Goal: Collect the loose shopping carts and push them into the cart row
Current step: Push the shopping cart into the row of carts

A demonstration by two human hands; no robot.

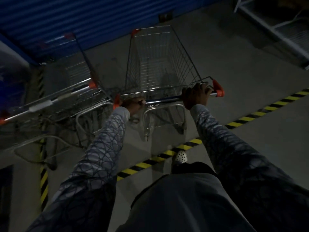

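Both hands, the left hand [135, 104] and right hand [196, 96], grip the handle [164, 99] of a wire cart [160, 64]; another cart [73, 91] stands just beside it on the left.

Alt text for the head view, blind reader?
Left hand and right hand grip the handle of an empty wire cart. Other carts stand to its left by a blue wall; striped tape crosses the dim floor.

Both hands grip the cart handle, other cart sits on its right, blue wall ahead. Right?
One slip: the head view shows the other cart on the left of the pushed cart, not the right. The left hand and right hand do grip its handle, blue wall ahead.
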